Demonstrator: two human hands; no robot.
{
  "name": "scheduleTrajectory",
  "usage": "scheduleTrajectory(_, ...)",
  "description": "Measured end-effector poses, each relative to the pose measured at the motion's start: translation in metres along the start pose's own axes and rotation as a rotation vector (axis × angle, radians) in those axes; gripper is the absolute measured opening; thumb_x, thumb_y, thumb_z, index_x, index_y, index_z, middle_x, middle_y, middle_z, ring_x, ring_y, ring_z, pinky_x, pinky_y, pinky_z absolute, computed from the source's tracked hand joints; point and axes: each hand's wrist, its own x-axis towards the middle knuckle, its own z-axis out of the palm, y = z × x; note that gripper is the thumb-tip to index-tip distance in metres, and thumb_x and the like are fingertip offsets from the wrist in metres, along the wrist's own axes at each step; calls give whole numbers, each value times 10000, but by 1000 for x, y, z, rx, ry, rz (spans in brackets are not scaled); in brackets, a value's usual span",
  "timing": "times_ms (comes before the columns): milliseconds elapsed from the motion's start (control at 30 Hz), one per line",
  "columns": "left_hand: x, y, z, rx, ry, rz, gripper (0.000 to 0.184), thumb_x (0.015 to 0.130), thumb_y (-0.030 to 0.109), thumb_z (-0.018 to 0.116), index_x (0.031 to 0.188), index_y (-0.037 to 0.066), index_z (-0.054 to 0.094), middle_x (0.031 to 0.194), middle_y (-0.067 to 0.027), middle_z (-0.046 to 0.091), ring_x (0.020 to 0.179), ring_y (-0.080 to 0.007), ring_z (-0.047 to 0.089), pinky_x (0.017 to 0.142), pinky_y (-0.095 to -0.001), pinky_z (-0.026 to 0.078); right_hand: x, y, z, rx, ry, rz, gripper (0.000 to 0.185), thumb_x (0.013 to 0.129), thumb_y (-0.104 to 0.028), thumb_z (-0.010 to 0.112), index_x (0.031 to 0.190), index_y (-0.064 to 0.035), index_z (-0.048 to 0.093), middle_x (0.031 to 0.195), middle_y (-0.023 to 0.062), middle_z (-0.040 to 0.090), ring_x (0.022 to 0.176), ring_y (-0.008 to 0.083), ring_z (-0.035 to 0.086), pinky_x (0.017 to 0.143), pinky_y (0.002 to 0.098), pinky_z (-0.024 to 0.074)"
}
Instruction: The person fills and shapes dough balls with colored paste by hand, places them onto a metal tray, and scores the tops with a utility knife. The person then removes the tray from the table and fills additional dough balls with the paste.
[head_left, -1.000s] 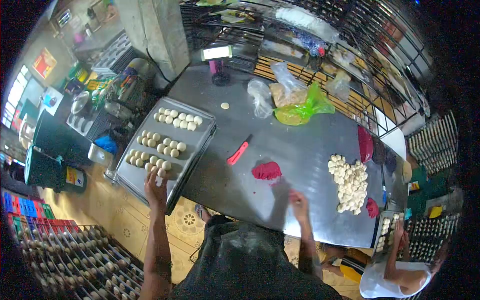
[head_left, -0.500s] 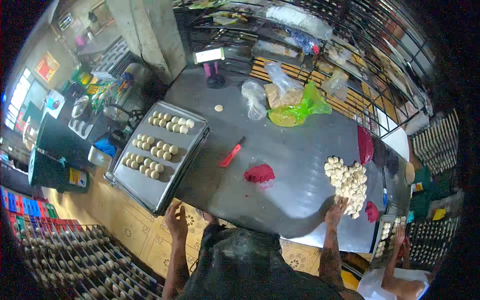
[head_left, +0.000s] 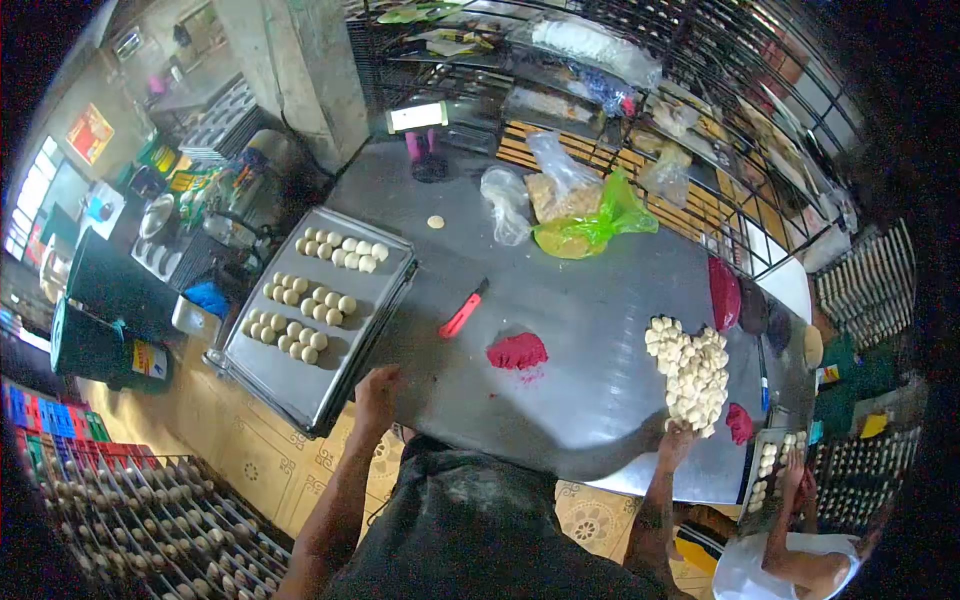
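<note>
Left hand (head_left: 377, 394) shifted, dough (head_left: 692, 368) at right hand (head_left: 676, 446)

Room dim, light uneven. Window (head_left: 33, 205) at far left glows white; screen (head_left: 416, 117) at the back of the table (head_left: 580, 300) looks washed out. Pale glare lies on the table's right half. Shadow by right hand (head_left: 677, 440) stretches left; dough balls (head_left: 333, 300) throw small shadows rightward. Fisheye bends the edges; corners go black, speckled.
</note>
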Motion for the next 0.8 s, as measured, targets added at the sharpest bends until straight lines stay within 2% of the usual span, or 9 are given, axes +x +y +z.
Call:
scheduleTrajectory(133, -22, 12, 35, -276, 14, 38, 204, 896, 96, 647, 1077, 28, 713, 1006, -156, 715, 926, -271, 700, 810, -364, 541, 17, 53, -1, -79, -9, -141, 214, 828, -53, 691, 1038, -36, 648, 901, 97, 638, 904, 265, 578, 737, 357, 480)
scheduleTrajectory(167, -28, 7, 47, -264, -38, -51, 213, 899, 62, 644, 1098, 20, 707, 1027, -129, 715, 949, -227, 681, 824, -343, 536, 21, 48, -3, -95, -12, -167, 193, 827, -45, 691, 1016, -32, 650, 883, 92, 640, 896, 259, 580, 725, 352, 481)
scheduleTrajectory(233, -42, 2, 68, -239, -149, -230, 243, 904, -5, 638, 1140, 3, 696, 1070, -73, 713, 995, -140, 642, 852, -302, 527, 39, 27, -10, -204, -136, 42, 183, 824, -28, 693, 998, -14, 636, 894, 106, 643, 863, 251, 585, 685, 340, 482)
scheduleTrajectory(300, -50, 31, 75, -210, -164, -233, 241, 908, 9, 643, 1141, 9, 702, 1064, -72, 719, 992, -139, 645, 853, -303, 527, 45, -1, -17, -269, -204, 153, 178, 823, -19, 693, 988, -5, 629, 900, 112, 645, 847, 248, 587, 665, 335, 483)
scheduleTrajectory(400, -51, 66, 88, -152, -177, -227, 236, 915, 38, 653, 1142, 21, 715, 1051, -70, 729, 986, -138, 652, 855, -304, 528, 39, -39, -8, -50, -65, 85, 146, 839, -5, 683, 968, 5, 616, 915, 135, 639, 749, 232, 588, 622, 335, 481)
scheduleTrajectory(533, -40, 70, 109, -62, -280, -175, 199, 926, 76, 660, 1106, 34, 735, 1026, -60, 743, 962, -135, 665, 857, -300, 528, 28, -64, 6, -230, 147, -119, 48, 865, 15, 638, 908, 1, 624, 853, 97, 625, 737, 204, 614, 668, 341, 527)
scheduleTrajectory(633, -27, 79, 114, -144, -418, -112, 190, 919, 106, 679, 1085, 34, 741, 1005, -59, 752, 912, -126, 674, 837, -297, 533, 30, -15, 5, -241, 244, -156, 73, 908, -18, 622, 978, -6, 604, 900, 88, 626, 743, 185, 609, 647, 327, 526)
scheduleTrajectory(700, -17, 72, 107, -153, -434, -106, 192, 917, 112, 685, 1084, 35, 741, 1010, -62, 751, 915, -126, 675, 843, -297, 533, 30, -23, 3, -245, 291, -187, 89, 929, -34, 614, 1013, -9, 594, 924, 83, 627, 746, 176, 607, 636, 320, 525)
scheduleTrajectory(800, 5, 60, 104, -176, -442, -103, 196, 911, 123, 695, 1081, 38, 741, 1020, -68, 749, 920, -126, 676, 854, -296, 534, 39, -119, -11, 652, 475, 467, 41, 980, -70, 569, 978, -34, 549, 914, 43, 559, 797, 145, 549, 660, 269, 489)
